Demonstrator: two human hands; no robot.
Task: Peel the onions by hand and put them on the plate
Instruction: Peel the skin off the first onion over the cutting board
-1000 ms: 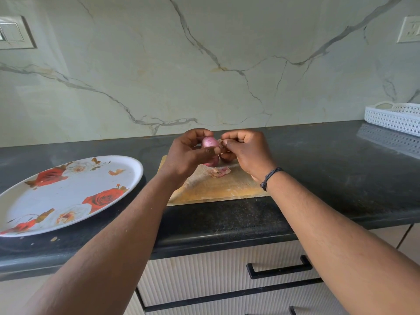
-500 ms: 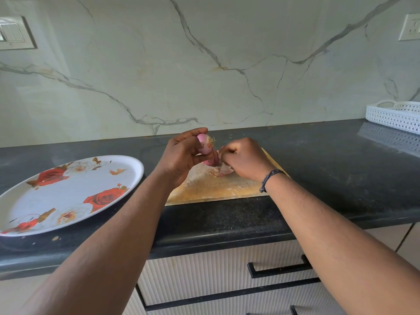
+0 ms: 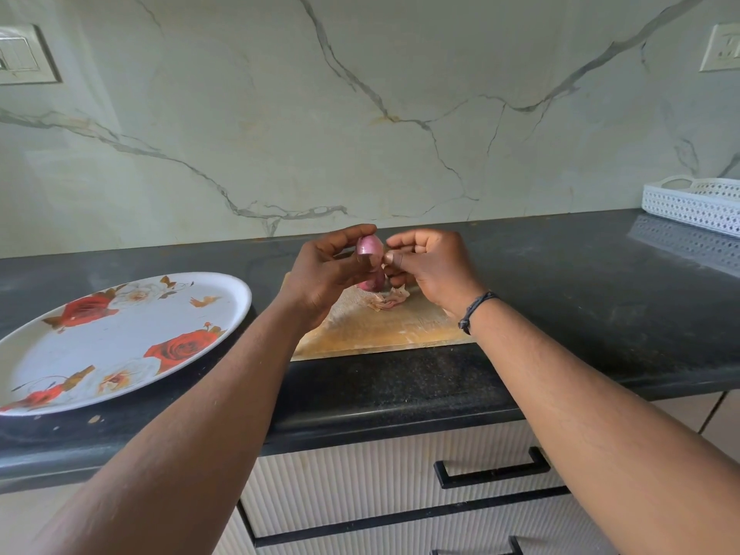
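Observation:
My left hand [image 3: 320, 274] grips a small pink onion [image 3: 369, 246] between thumb and fingers, held up above the wooden cutting board [image 3: 384, 330]. My right hand [image 3: 430, 266] is right beside it, its thumb and forefinger pinched at the onion's right side on a bit of skin. Below the held one, a second pink onion [image 3: 372, 283] shows partly behind my left hand; whether it rests on the board I cannot tell. A small heap of peeled skin [image 3: 390, 300] lies on the board. The white plate with red roses [image 3: 120, 342] sits on the counter at the left, with no onion on it.
The black stone counter [image 3: 580, 298] runs left to right against a marble wall. A white perforated basket [image 3: 696, 202] stands at the far right. Cabinet drawers with black handles [image 3: 492, 466] lie below the counter's front edge.
My right hand has come back up from the board to the onion's side. My left hand has turned the onion, so its smooth side faces me.

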